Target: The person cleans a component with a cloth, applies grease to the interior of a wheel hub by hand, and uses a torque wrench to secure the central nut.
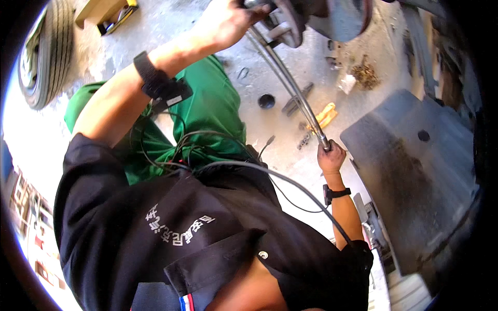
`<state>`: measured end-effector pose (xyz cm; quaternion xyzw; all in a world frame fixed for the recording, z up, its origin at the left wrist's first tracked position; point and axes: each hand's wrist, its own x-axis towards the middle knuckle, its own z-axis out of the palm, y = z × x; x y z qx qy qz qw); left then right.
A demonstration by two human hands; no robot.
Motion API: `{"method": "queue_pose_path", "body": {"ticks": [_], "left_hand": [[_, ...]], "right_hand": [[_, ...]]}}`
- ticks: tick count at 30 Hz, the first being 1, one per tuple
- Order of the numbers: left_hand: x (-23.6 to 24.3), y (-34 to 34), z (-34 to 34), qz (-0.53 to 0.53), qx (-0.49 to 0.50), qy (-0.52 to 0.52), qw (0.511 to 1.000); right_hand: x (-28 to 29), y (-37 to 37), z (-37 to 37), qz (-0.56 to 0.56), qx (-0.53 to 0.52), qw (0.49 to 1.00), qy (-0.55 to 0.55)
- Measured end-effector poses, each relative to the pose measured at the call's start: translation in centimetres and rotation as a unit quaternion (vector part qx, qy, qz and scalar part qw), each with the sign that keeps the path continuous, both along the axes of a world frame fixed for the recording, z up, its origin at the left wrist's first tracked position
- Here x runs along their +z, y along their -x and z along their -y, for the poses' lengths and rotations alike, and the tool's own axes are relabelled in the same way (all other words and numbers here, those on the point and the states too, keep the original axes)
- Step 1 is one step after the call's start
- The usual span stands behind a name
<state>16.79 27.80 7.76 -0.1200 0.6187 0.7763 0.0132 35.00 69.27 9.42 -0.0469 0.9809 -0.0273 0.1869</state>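
Note:
A long shiny metal bar (290, 85) slants from the top of the view down to the right. My right hand (331, 157) is wrapped round its lower end. Up by the car's wheel hub, my left hand (226, 25) closes on the bar's upper end; the fingertips there are partly cut off by the picture's edge. Right beside that hand are a dark metal bracket-like part (284, 28) and a round brake disc (342, 23). What the bar's upper end fits onto is hidden.
A tyre (56, 54) and a cardboard box (98, 13) stand at the far left. On the floor lie a round black cap (266, 101), a yellow glove-like item (326, 115) and rusty debris (365, 75). A large grey panel (410, 176) rises on the right. Black cables (270, 168) cross my torso.

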Motion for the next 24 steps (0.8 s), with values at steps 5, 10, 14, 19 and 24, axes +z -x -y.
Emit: {"method": "queue_pose_path", "body": {"ticks": [5, 10, 14, 19, 24], "left_hand": [[-3.2, 0.3, 2.7, -0.205, -0.217, 0.513, 0.805], [-3.4, 0.9, 2.1, -0.120, -0.216, 0.435, 0.866], [-0.8, 0.9, 1.6, 0.017, -0.192, 0.302, 0.934], [-0.5, -0.3, 1.5, -0.019, -0.123, 0.286, 0.950], [-0.2, -0.5, 1.6, 0.009, -0.137, 0.256, 0.957]], "right_hand": [[1.4, -0.2, 0.3, -0.023, -0.015, 0.999, -0.038], [1.8, 0.0, 0.9, -0.036, -0.018, 0.996, -0.082], [2.2, -0.1, 0.9, -0.055, -0.017, 0.994, -0.094], [3.0, 0.4, 1.0, -0.017, -0.033, 0.995, -0.097], [4.1, -0.5, 2.3, -0.029, -0.034, 0.991, -0.125]]}}
